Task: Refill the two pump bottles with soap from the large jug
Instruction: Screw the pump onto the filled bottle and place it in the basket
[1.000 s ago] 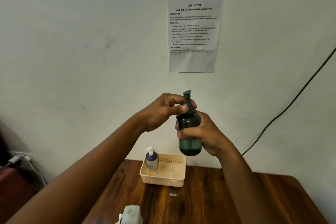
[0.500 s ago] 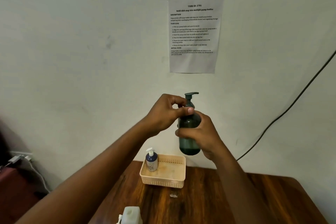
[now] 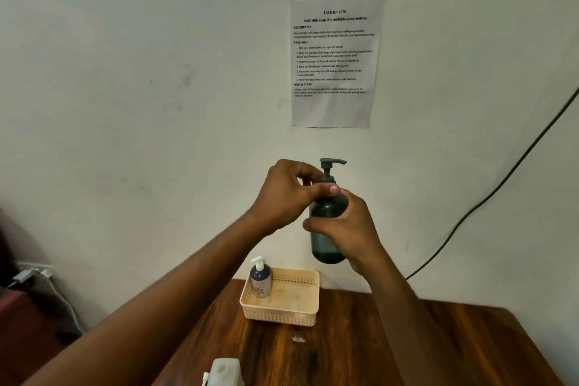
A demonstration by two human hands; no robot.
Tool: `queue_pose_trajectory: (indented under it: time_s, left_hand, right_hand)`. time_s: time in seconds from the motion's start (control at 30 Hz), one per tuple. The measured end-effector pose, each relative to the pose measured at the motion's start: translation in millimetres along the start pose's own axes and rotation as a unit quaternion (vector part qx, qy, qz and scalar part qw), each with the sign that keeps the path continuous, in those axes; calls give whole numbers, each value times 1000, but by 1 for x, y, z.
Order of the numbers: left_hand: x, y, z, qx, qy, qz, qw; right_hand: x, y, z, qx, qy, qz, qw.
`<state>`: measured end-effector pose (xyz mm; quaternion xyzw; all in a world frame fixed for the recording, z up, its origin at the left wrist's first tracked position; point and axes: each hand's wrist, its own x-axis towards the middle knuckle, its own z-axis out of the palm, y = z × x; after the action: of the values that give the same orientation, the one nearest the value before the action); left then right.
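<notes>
A dark green pump bottle (image 3: 326, 244) is held upright in the air in front of the wall. My right hand (image 3: 347, 229) grips its body. My left hand (image 3: 291, 194) pinches the collar of its green pump head (image 3: 330, 166), whose spout points right. A small dark blue pump bottle (image 3: 260, 278) with a white pump stands in the left end of a beige plastic basket (image 3: 291, 316) on the wooden table (image 3: 407, 348). The top of the large white jug (image 3: 224, 371) shows at the bottom edge.
A printed task sheet (image 3: 335, 63) hangs on the wall above. A black cable (image 3: 488, 194) runs down the wall at the right. White chargers and cords (image 3: 34, 276) lie at the left, off the table. A small object (image 3: 298, 338) lies in front of the basket.
The pump head has turned under my left hand's fingers, so its spout now points right. Both hands and the green bottle stay at about the same height.
</notes>
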<state>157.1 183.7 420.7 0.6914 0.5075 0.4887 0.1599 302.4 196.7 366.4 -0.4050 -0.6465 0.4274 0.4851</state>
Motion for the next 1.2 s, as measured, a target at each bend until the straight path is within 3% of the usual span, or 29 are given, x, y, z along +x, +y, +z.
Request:
queue_pose_trajectory:
  time_s: [0.17, 0.37, 0.57, 0.77, 1.2]
  left_hand:
    - [-2, 3, -6, -34, -94, 10, 995]
    - [-7, 2, -9, -115, -140, 30, 983]
    - [-6, -13, -10, -102, -128, -12, 986]
    - [-17, -53, -15, 34, -71, -40, 996]
    - [-49, -174, -23, 127, -34, -157, 979]
  right_hand:
    - [-2, 0, -10, 16, -78, 6, 997]
    - [-2, 0, -24, 55, -196, -4, 979]
    - [1, 8, -12, 24, -132, 12, 991]
    - [8, 35, 9, 31, -38, 31, 998]
    - [43, 135, 67, -30, -11, 68, 997]
